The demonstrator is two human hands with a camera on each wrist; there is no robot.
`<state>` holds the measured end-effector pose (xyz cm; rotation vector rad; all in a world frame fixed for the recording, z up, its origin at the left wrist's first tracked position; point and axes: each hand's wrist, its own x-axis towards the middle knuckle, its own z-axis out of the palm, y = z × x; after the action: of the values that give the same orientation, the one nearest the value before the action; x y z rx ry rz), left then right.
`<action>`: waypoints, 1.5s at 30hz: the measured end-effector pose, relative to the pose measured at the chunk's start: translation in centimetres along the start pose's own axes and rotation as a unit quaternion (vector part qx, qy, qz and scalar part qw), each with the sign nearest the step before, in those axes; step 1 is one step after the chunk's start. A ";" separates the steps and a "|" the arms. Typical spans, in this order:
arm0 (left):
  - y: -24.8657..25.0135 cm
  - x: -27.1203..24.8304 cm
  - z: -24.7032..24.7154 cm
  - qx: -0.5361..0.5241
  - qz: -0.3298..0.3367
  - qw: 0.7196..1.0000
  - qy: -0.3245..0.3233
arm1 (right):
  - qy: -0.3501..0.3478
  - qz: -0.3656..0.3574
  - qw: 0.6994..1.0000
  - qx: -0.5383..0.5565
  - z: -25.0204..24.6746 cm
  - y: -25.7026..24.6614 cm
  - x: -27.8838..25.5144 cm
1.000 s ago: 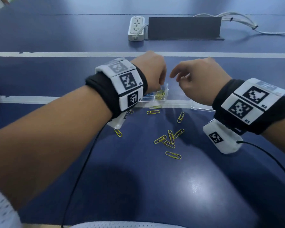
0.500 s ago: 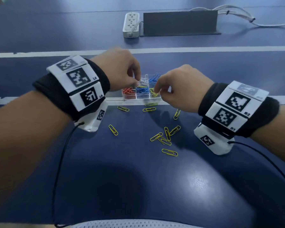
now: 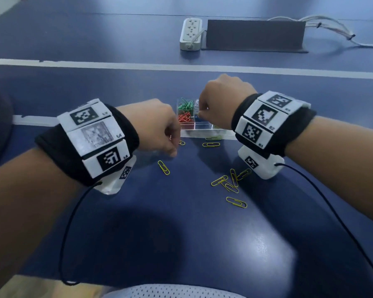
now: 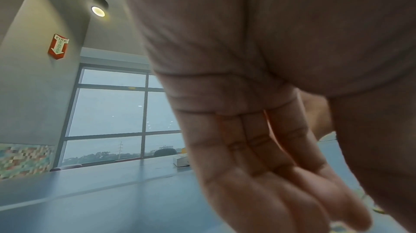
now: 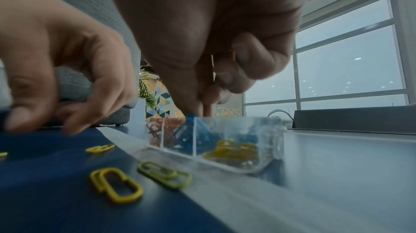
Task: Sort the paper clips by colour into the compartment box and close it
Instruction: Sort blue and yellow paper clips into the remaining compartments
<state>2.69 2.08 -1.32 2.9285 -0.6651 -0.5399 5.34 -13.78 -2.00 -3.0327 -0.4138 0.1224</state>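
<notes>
The clear compartment box (image 3: 202,134) stands open on the blue table, with green clips (image 3: 185,104) at its back left and red clips (image 3: 184,118) in front of them. Blue and yellow clips (image 5: 234,151) fill its nearer cells. My right hand (image 3: 199,114) hovers over the box, fingers curled. Its thumb and forefinger (image 5: 198,110) pinch at a blue clip (image 5: 191,116) sticking up from the middle cell. My left hand (image 3: 174,147) reaches down beside a yellow clip (image 3: 181,143), fingers straight and holding nothing. Several yellow clips (image 3: 230,181) lie loose in front of the box.
A white power strip (image 3: 191,34), a dark upright panel (image 3: 254,35) and cables (image 3: 332,33) sit at the far side. White lines (image 3: 116,65) cross the table. Black cords hang from both wrist cameras over the near table.
My left hand has pulled back from the box and dropped to the table beside a yellow clip. My right hand has moved from the box's front right cell to its middle.
</notes>
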 end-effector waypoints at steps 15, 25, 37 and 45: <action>0.3 -1.3 1.2 -0.003 0.011 0.997 -0.079 | 0.011 0.012 0.999 0.033 -0.2 -0.4 0.0; 0.5 -1.3 1.2 0.004 0.015 0.997 -0.082 | 0.021 -0.015 0.999 -0.041 -0.6 -0.8 0.9; 0.0 -1.7 1.4 0.007 0.024 0.998 -0.063 | 0.018 -0.017 1.000 0.016 -1.5 1.2 0.1; 0.2 -1.4 1.3 0.011 0.009 0.997 -0.072 | 0.012 -0.020 1.000 0.012 -1.4 1.4 -1.8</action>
<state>0.91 2.51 -2.08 2.9212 -0.7175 -0.7524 4.14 -15.67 -0.59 -2.9975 -0.4673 0.0890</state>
